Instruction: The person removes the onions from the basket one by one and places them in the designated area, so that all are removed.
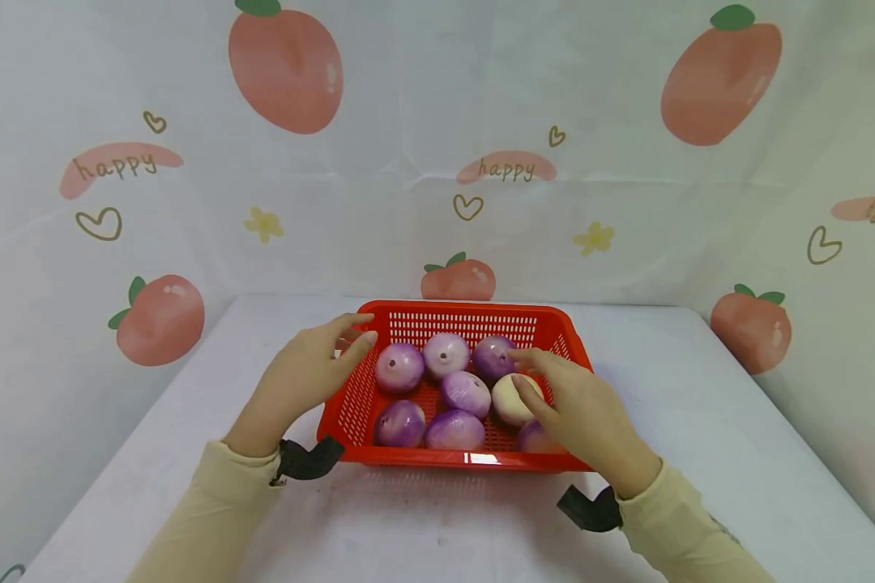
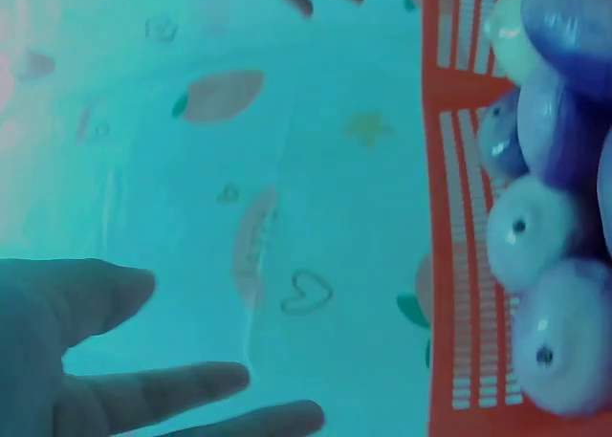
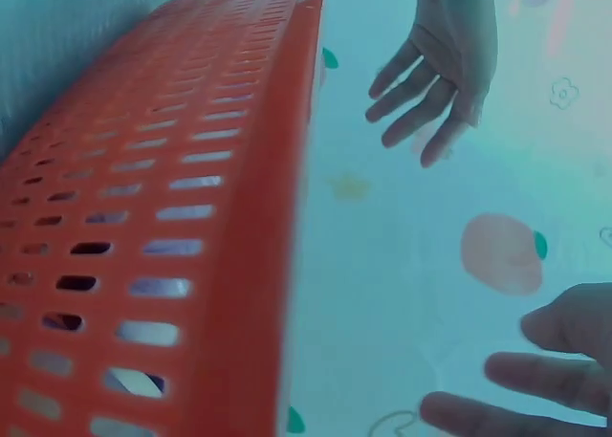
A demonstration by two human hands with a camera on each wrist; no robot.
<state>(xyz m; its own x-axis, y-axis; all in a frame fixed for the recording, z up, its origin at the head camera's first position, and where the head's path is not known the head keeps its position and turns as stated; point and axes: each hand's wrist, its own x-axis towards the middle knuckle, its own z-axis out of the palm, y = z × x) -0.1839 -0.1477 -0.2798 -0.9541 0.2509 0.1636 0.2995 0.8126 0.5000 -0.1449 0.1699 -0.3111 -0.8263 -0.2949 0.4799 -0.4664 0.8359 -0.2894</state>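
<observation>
Beige sleeves [image 1: 200, 510] are lying closest in the head view, black straps [image 1: 309, 459] circling the wrists. Beyond, a red basket [image 1: 437, 456] is sitting on a white table [image 1: 408, 526], holding seven purplish onions [image 1: 455, 431] and one pale onion [image 1: 505, 404]. Behind, a cloth [image 1: 394, 97] is showing "happy" on pink patches [image 1: 506, 167], the rightmost being cut off by the edge. The left hand [image 1: 308, 366] is hovering by the basket's left rim, thumb and fingers parted, empty. The right hand [image 1: 583, 405] is hovering over the right side, loosely spread; whether it is touching an onion, I cannot tell.

In the left wrist view, the left hand's thumb and fingers are standing wide apart, away from the basket; the cloth's writing is blurring past reading.

In the right wrist view, the right hand's straight fingers are spreading, grasping nothing, and the basket's slotted wall is filling the left.
</observation>
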